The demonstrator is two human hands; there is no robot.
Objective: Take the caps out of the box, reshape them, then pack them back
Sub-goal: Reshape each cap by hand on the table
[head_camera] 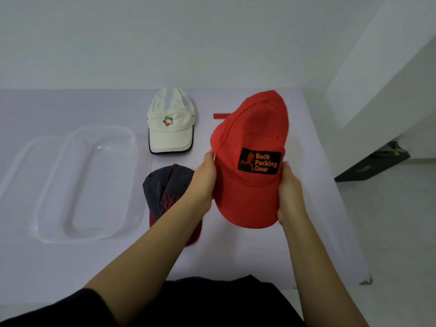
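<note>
The bright red cloth cap [250,133] is up in the air over the right side of the table [70,267], held between both hands. On its front is a black patch [259,161] with orange words, "Back Packing Gear". The brim points down toward the person and the round top points away. The left hand [204,178] is closed on the cap's left edge. The right hand [291,192] is closed on its right edge, so the hands are apart with the cap between them. A thin red strap [221,116] pokes out to the left from behind the cap.

Just left of the red cap, a dark blue cap with a red brim [162,187] lies on the table, partly hidden by the left wrist. Farther back lies a soft white cap with a black-edged brim [171,135] and a little coloured badge.

A clear plastic box [94,185] sits on the left side of the table. Another clear plastic piece [23,166] shows at its left side; I cannot tell what it is.

The table has a pale purple cover. To the right, a dark flat thing [372,164] lies on the floor.
</note>
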